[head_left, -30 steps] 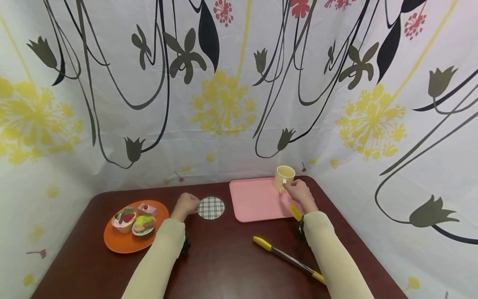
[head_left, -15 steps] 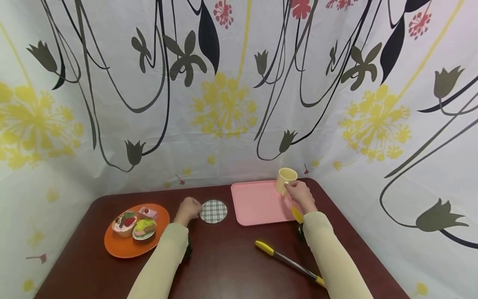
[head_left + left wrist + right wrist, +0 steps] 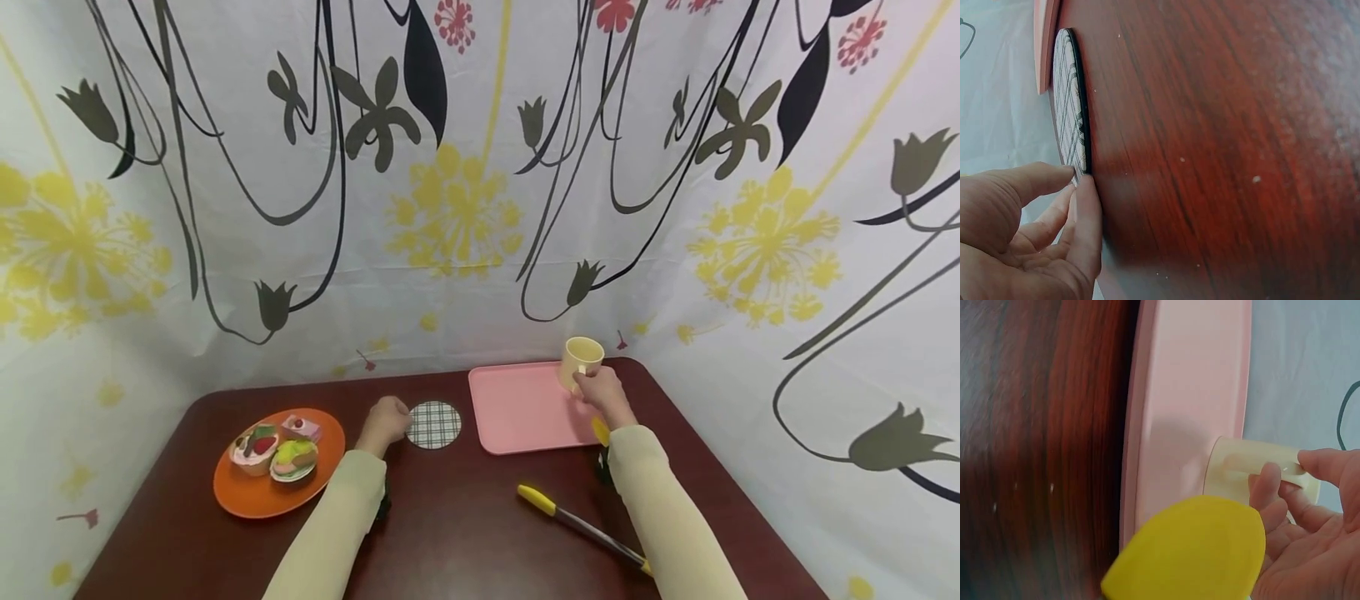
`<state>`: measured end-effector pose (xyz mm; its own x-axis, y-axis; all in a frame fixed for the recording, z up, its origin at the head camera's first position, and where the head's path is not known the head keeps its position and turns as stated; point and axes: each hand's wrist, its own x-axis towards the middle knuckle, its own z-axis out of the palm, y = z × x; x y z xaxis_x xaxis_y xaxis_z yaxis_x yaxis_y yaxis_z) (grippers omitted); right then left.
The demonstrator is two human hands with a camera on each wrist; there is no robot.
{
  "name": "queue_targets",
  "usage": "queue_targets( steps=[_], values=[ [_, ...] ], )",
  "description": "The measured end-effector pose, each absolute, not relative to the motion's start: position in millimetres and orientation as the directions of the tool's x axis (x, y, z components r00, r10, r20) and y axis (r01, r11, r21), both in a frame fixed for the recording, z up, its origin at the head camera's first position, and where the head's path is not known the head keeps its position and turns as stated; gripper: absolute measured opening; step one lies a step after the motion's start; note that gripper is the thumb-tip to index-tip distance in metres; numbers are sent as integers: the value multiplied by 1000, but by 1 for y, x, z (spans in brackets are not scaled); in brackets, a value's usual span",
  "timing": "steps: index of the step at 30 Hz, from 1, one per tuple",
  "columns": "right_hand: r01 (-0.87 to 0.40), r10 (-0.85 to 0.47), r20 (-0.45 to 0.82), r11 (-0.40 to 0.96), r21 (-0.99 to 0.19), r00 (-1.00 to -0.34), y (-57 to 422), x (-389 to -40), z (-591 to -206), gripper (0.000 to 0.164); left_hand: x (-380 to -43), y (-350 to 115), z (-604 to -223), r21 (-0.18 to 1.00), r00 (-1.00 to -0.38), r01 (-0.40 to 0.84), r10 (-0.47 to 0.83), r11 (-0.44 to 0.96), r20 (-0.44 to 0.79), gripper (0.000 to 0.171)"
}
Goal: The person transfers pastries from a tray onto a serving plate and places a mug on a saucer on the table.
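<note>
A round plaid coaster (image 3: 434,425) with a dark edge lies on the table left of the pink tray. My left hand (image 3: 386,422) pinches its near left rim, thumb on top and a finger at the underside in the left wrist view. The pale yellow mug (image 3: 582,357) stands upright on the far right corner of the tray (image 3: 517,408). Around its handle (image 3: 1254,465) curl the fingers of my right hand (image 3: 606,395), with the thumb at the handle's upper end. Part of the handle is hidden behind those fingers.
At left, an orange plate (image 3: 322,483) bears several toy-like pastries (image 3: 255,447). A long pen-like object with yellow ends (image 3: 536,499) lies in front of the tray, partly under the right sleeve. Another yellow rounded piece (image 3: 1194,550) sits close below the right wrist.
My left fingers have come up to the coaster's rim and now pinch it. The right fingers have settled around the mug's handle. The head view has shifted slightly.
</note>
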<state>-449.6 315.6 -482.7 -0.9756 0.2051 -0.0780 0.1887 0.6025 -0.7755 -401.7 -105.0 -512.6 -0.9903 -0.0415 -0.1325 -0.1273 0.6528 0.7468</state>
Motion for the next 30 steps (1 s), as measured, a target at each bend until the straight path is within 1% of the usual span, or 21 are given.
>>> queue_targets(
  steps=[2,4,6,11,13,16,22,25,30],
  values=[
    [197,198,-103,546,-814,-975,316,-452,-485,37,-402,-104,-512,749,-991,-125,-40,651,-131,15],
    [216,191,-138,488,-846,-972,316,-452,-485,30,-406,-105,-515,747,-993,-111,-36,655,-116,10],
    [240,184,-177,419,-876,-967,315,-451,-484,27,-409,-105,-519,741,-995,-89,-32,666,-90,10],
    [313,156,-281,245,-918,-947,312,-449,-479,40,-405,-104,-515,743,-994,-105,-47,661,-99,12],
    [336,155,-309,195,-922,-938,311,-450,-478,42,-402,-103,-510,751,-992,-124,-52,649,-118,21],
    [348,164,-323,155,-925,-932,308,-452,-477,41,-401,-104,-510,763,-992,-120,-45,635,-118,28],
    [342,195,-319,99,-934,-927,304,-455,-478,36,-401,-102,-511,778,-989,-140,-54,613,-135,28],
    [330,203,-305,102,-939,-931,304,-455,-478,33,-401,-102,-513,782,-987,-153,-60,604,-146,29],
    [310,220,-279,121,-943,-935,301,-456,-481,35,-403,-104,-518,783,-989,-143,-57,605,-136,29]
  ],
)
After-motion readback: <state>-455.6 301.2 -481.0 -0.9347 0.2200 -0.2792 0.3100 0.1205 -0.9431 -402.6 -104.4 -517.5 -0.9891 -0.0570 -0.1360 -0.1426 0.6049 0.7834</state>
